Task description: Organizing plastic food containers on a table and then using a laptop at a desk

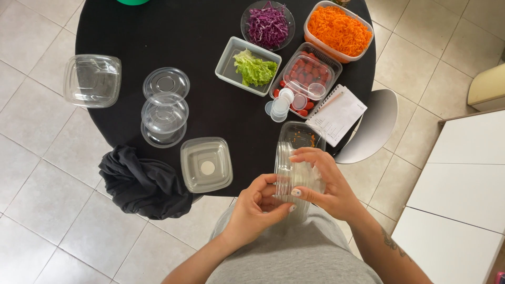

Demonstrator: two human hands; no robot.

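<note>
- A stack of clear plastic lids (295, 158) lies on its side at the near edge of the black round table (158, 37), reaching back toward the person's lap, with both hands on it.
- The left hand (258, 205) is curled around the near end of the stack from the left, thumb and fingers pinching the outermost lid.
- The right hand (326, 184) grips the stack from the right, fingers spread over its top, thumb on the near end.
- Just left of the stack sits an empty square clear container (206, 164), upright on the table edge.
- A dark cloth (143, 181) hangs off the table rim further left.
- Behind the container stand round clear tubs (165, 108), stacked, and another square clear tub (92, 80) overhangs the far left rim.
- Just beyond the stack's far end lies a spiral notepad (337, 113) with a pencil (330, 101) on it.
- Small round cups (280, 104) are piled beside a tray of cherry tomatoes (307, 73).
- Left of the tomatoes, a rectangular dish holds lettuce (255, 68).
- At the far edge are a bowl of shredded purple cabbage (268, 23) and a tub of grated carrot (339, 29).
- A white chair (373, 126) stands at the table's right, on a tiled floor (37, 210).
</note>
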